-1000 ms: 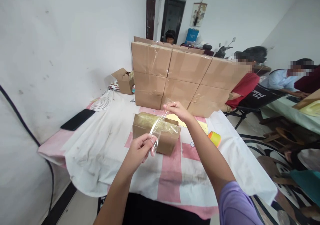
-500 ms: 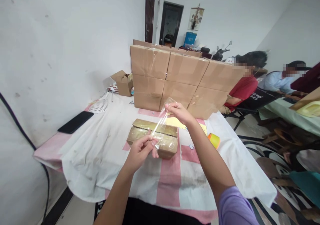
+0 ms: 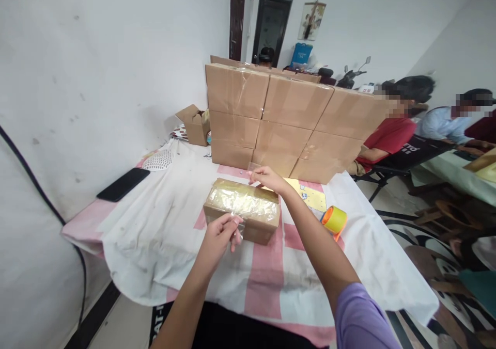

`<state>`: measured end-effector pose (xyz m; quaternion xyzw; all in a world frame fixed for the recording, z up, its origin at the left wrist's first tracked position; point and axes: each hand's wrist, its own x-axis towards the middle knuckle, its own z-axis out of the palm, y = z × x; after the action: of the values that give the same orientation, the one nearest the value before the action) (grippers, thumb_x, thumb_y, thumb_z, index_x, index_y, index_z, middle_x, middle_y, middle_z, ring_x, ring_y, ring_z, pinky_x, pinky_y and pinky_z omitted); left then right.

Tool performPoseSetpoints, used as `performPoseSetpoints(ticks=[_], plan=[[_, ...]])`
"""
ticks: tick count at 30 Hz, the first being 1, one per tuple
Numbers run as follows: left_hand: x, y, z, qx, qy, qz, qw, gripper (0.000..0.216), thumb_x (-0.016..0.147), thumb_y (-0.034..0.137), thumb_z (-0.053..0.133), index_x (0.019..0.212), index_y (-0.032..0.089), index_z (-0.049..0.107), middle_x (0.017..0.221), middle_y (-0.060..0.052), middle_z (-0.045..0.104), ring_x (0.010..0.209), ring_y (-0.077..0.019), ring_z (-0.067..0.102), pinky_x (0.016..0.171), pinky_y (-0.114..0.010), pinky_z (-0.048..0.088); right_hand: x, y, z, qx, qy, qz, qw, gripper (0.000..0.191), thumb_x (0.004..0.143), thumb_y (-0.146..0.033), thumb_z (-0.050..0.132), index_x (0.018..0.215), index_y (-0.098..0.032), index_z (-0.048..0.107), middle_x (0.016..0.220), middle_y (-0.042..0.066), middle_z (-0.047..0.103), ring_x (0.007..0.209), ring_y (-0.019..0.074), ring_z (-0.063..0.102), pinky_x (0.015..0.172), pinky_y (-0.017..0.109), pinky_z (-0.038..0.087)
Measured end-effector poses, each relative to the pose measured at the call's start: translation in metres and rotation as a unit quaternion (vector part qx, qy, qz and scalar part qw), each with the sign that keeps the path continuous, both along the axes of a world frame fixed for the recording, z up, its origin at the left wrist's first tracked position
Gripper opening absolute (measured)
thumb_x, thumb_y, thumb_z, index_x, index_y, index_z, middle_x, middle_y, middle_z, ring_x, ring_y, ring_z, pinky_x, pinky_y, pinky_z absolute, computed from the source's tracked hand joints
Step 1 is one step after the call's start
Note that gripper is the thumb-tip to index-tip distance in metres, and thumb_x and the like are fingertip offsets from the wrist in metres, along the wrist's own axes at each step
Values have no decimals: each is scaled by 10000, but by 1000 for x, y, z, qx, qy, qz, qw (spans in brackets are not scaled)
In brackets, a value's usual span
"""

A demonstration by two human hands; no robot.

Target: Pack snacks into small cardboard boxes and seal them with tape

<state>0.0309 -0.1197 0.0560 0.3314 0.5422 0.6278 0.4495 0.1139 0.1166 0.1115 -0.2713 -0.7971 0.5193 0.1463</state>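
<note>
A small cardboard box [image 3: 258, 230] sits on the cloth-covered table, its top shiny with clear tape. My left hand [image 3: 223, 233] is at the box's near side, thumb and fingers pinched on one end of a strip of clear tape [image 3: 241, 228]. Above the far edge of the box, my right hand [image 3: 266, 177] pinches the other end, which sticks out past the fingertips. The middle of the strip is hard to make out against the shiny top. A yellow and orange tape dispenser [image 3: 335, 220] lies to the right of my right forearm.
Behind the box stands a wall of stacked cartons [image 3: 287, 122]. A black phone [image 3: 123, 185] and a white perforated object [image 3: 158, 160] lie at the left, near an open carton [image 3: 196, 127]. A yellow sheet [image 3: 313, 196] lies at the right. A person in red [image 3: 391, 137] sits beyond.
Both ends of the tape strip have come down toward the box, from a slanted stretch above it to lying across its top. The view has shifted slightly.
</note>
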Motion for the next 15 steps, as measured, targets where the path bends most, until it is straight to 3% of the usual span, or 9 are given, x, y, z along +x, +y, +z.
performPoseSetpoints(ticks=[6,10,15], plan=[[-1,2,-10,-22,-10,-15,1000,386,814,526,674,874,146,652,521,15,603,440,-105,495,413,-201,364,1,13,-11,-78,-53,49,994,450,753,-566,716,595,-184,539,621,-44,458,561,85,368,496,226,267],[-2,3,-18,-31,4,1,999,422,791,560,689,865,144,676,534,9,602,495,-131,553,428,-210,401,-3,21,-9,-130,-104,92,982,420,731,-487,765,578,-183,519,592,-65,431,545,74,382,511,220,325],[0,3,-23,-38,26,26,999,440,797,572,677,876,140,708,538,-2,628,487,-128,551,453,-217,417,-8,25,-16,-186,-116,96,971,415,628,-470,858,589,-181,563,572,-58,514,526,82,450,491,217,360]])
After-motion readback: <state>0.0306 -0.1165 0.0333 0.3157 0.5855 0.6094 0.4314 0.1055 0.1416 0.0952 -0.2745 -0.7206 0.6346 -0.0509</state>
